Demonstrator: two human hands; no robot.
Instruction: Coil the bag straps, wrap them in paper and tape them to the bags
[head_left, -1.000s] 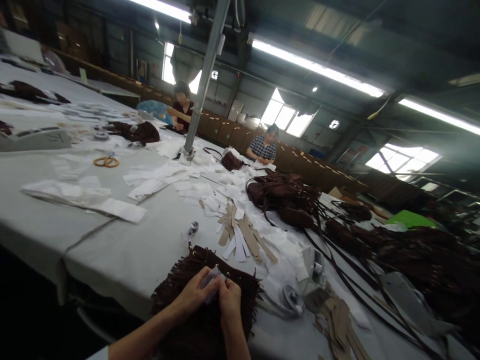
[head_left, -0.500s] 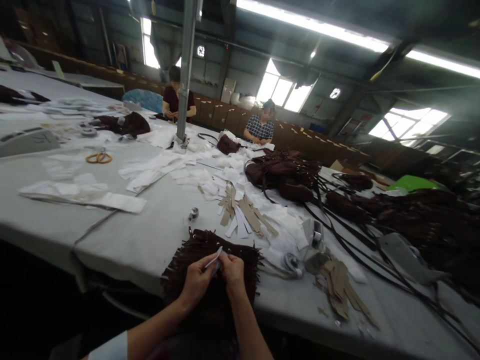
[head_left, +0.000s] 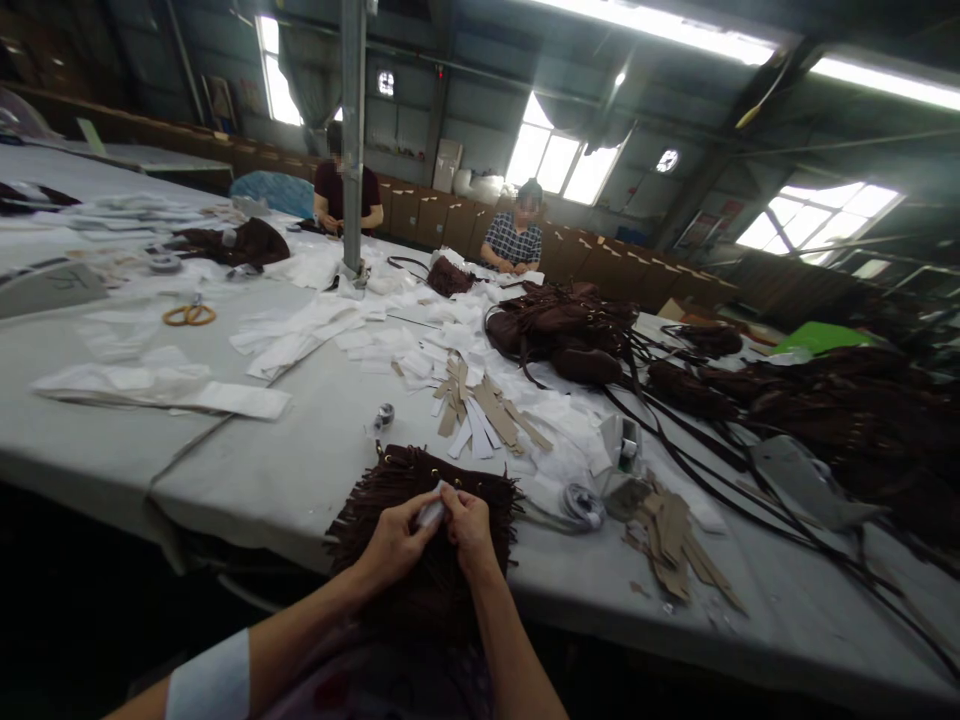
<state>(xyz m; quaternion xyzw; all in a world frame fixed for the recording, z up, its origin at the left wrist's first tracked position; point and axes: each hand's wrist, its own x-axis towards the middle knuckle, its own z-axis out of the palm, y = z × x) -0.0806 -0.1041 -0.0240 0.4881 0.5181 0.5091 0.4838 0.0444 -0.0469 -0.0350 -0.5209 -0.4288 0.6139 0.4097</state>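
A dark brown fringed bag [head_left: 420, 470] with metal eyelets near its top lies at the table's front edge, its lower part hanging towards me. Above it, my left hand [head_left: 397, 540] pinches a small white piece of paper or thin sheet [head_left: 431, 510]. My right hand [head_left: 468, 525] grips the same white piece from the other side, fingertips close to the left ones. The fingers hide part of the piece, so its full shape cannot be made out. A clear-wrapped metallic item [head_left: 384, 416] sits just beyond the bag's top left corner.
Scissors with orange handles [head_left: 189, 314] and white strips [head_left: 247, 400] lie left. Beige strips [head_left: 491, 410], a tape roll [head_left: 582, 506] and a tape dispenser [head_left: 624, 440] lie right. Brown bags [head_left: 570, 340] with long straps are piled beyond. Two people sit across the table, near a post [head_left: 352, 150].
My hands have drawn closer around the white piece, which now shows less and lies lower between the fingertips. The view has shifted slightly.
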